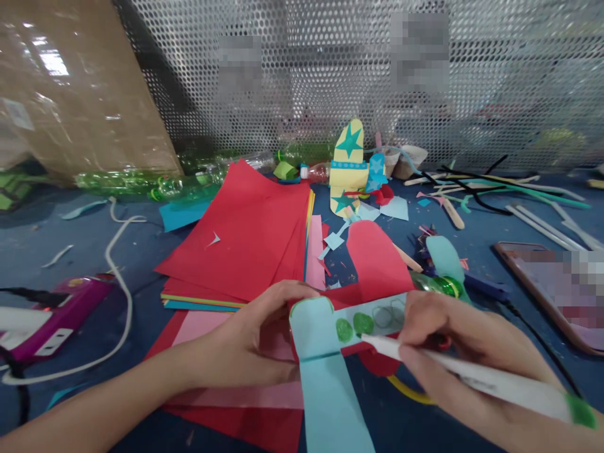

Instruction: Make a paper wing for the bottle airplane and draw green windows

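My left hand point(257, 336) pinches the rounded top of a light blue paper cut-out point(321, 371) and holds it down over pink and red sheets. My right hand point(453, 352) is closed around a white marker with a green end point(476, 376). Its tip rests on a light blue paper strip point(372, 316) that crosses the cut-out. Two circles on the strip are filled in green; the circles to their right are only outlined.
A stack of red paper point(245, 239) lies ahead. Behind it stand a yellow paper rocket with teal stars point(348, 165) and green plastic bottles point(155, 182). A purple glue gun point(56, 314) lies left, a phone point(557, 289) right, sticks and straws point(495, 189) far right.
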A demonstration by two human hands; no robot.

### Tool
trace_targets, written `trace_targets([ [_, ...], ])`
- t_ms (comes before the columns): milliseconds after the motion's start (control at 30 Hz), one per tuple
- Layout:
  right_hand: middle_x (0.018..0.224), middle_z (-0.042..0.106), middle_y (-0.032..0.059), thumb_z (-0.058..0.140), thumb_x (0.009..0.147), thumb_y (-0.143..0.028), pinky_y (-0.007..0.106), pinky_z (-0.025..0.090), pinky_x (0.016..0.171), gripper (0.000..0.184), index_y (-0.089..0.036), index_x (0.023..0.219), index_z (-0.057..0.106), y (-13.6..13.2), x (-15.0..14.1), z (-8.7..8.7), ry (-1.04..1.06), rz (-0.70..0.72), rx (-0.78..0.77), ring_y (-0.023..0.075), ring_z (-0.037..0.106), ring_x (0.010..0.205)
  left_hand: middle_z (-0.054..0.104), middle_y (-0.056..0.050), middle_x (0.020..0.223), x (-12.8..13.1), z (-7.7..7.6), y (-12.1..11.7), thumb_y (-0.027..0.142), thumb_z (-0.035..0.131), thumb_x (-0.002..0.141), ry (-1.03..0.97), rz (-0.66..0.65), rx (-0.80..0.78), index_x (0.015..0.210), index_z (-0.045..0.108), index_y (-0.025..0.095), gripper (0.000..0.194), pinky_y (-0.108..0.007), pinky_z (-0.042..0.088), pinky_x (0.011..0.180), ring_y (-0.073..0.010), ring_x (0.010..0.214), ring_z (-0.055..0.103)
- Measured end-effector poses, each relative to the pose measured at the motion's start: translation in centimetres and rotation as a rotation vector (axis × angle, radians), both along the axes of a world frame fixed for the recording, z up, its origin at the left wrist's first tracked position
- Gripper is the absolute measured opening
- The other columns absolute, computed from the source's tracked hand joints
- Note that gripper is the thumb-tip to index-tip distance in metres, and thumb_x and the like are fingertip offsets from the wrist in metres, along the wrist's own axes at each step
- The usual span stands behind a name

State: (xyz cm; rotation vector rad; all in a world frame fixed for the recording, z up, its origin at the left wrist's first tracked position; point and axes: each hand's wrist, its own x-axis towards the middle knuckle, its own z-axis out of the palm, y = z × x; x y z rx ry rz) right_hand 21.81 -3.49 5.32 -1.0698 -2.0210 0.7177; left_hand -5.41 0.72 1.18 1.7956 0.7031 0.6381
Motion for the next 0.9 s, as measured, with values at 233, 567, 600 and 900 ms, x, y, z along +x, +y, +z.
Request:
trace_targets([
  [233,0.07,0.068,-0.0012,0.047,0.103,-0.041,0.02,0.053,0.054,0.02,-0.031,0.095,0.063,0.1,1.1,-0.1,0.311,-0.183,-0.067,0.0152,0.064,0.061,0.057,-0.008,0.142,-0.3,-1.2,0.5,0.029,0.078,0.082,-0.159,0.042,-0.265,0.138,0.047,0.033,0.065,-0.041,0.051,0.104,-0.027,0.131,0.056],
  [567,0.062,0.06,-0.0059,0.053,0.098,-0.023,0.018,0.048,0.054,0.017,-0.029,0.084,0.06,1.1,0.3,-0.3,0.265,-0.249,-0.109,0.0119,0.059,0.057,0.059,-0.014,0.14,-0.5,0.1,0.4,0.046,0.07,0.089,-0.153,0.025,-0.364,0.141,0.043,0.029,0.061,-0.047,0.051,0.1,-0.0303,0.126,0.06],
  [600,0.063,0.062,-0.0057,0.052,0.099,-0.024,0.018,0.049,0.055,0.017,-0.029,0.086,0.061,1.2,0.5,-0.3,0.249,-0.223,-0.094,0.0123,0.061,0.058,0.06,-0.014,0.139,-0.5,0.1,0.3,0.048,0.07,0.089,-0.166,0.013,-0.363,0.142,0.042,0.029,0.062,-0.047,0.051,0.1,-0.0304,0.125,0.06],
  [900,0.066,0.068,-0.005,0.052,0.101,-0.03,0.017,0.049,0.055,0.014,-0.03,0.09,0.061,1.6,0.8,-0.5,0.203,-0.239,-0.08,0.0122,0.064,0.061,0.057,-0.012,0.139,-0.9,0.1,0.3,0.022,0.064,0.092,-0.129,-0.045,-0.217,0.15,0.028,0.033,0.07,-0.04,0.054,0.094,-0.027,0.122,0.061],
])
